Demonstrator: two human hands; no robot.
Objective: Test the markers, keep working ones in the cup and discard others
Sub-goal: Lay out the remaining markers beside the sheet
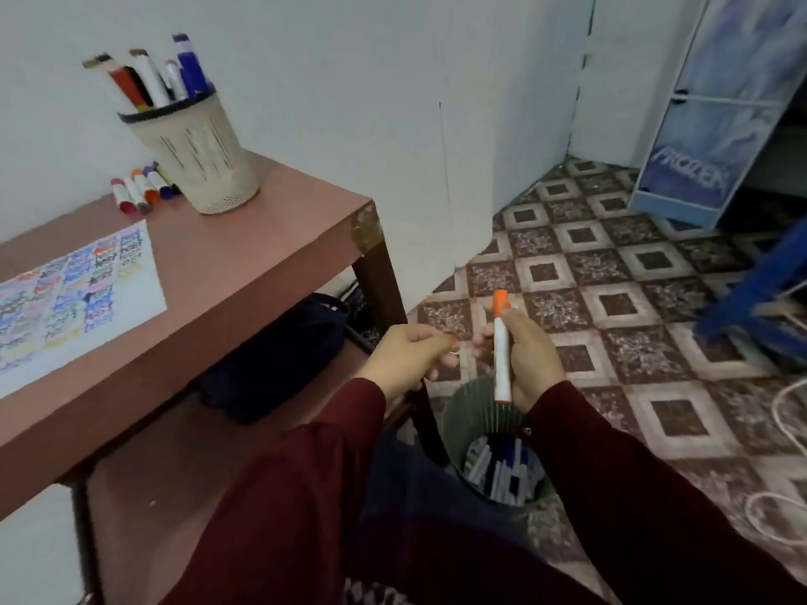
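My right hand (530, 355) holds a white marker with an orange cap (501, 347) upright, right above a green waste bin (463, 412) that has several discarded markers inside. My left hand (406, 353) hovers just left of it with curled fingers and nothing visibly in it. On the pink table (244, 255) stands a beige cup (196, 155) with several markers (148, 76) sticking out. Several more markers (142, 189) lie beside the cup. A white sheet (70, 299) covered in coloured test scribbles lies on the table's left.
A dark bag (279, 355) sits on the shelf under the table. The patterned tile floor (611, 277) spreads to the right, with a blue cabinet (707, 107) at the back, a blue frame (760, 286) and white cables (786, 430) at the right edge.
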